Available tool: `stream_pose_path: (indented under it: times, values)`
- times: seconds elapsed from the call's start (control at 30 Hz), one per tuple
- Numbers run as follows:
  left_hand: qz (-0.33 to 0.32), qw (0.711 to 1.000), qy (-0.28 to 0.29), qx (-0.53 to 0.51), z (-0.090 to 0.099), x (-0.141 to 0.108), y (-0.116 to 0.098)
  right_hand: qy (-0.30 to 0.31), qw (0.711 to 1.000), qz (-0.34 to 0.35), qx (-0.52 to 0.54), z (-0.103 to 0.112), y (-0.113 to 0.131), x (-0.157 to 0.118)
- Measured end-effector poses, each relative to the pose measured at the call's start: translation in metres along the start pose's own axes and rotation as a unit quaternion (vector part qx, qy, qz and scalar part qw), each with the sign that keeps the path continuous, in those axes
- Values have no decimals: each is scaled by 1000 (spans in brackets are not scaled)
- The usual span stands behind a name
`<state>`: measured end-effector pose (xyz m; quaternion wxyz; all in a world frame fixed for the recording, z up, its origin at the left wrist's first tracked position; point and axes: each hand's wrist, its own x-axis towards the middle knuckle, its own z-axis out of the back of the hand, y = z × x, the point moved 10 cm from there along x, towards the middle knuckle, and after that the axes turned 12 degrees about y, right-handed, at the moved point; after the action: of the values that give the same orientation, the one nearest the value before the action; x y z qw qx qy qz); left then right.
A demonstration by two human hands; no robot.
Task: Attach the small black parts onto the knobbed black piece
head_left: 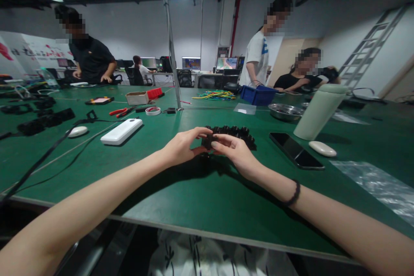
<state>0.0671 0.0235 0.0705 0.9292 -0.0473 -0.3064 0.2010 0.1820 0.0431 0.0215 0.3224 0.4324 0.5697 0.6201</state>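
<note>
Between my two hands is a small black block-like part (206, 141), just above the green table (181, 198). My left hand (186, 144) grips its left side, thumb below and fingers above. On the other side, the fingertips of my right hand (234, 151) pinch the same part. Right behind it lies a group of black toothed pieces (237, 131), partly covered by my right hand. Whether the held part is joined to that group, I cannot tell.
To the right are a black phone (296, 150), a pale green bottle (320, 112), a white oval case (322, 148) and a plastic bag (378, 185). A white power bank (122, 132) lies left. Farther back are red-handled pliers (119, 112), a blue bin (258, 95) and a metal pole (171, 39). People are across the table.
</note>
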Motion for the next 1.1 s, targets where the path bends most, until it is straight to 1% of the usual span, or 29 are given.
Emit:
stream_pose_path:
  times: [0.13,0.43,0.8,1.1]
  values:
    - [1,1000,-13,-23,2,0,1,-3,1000,0,-4,1,0,0]
    - [2,1000,-12,-19,1,-1,3,0,1000,5,-11,1,0,0]
    - [-35,999,-30,0,3,-1,-2,-6,1000,7,-10,3,-2,1]
    - [-20,999,-40,2,5,-1,2,-1,1000,5,-16,1,-2,1]
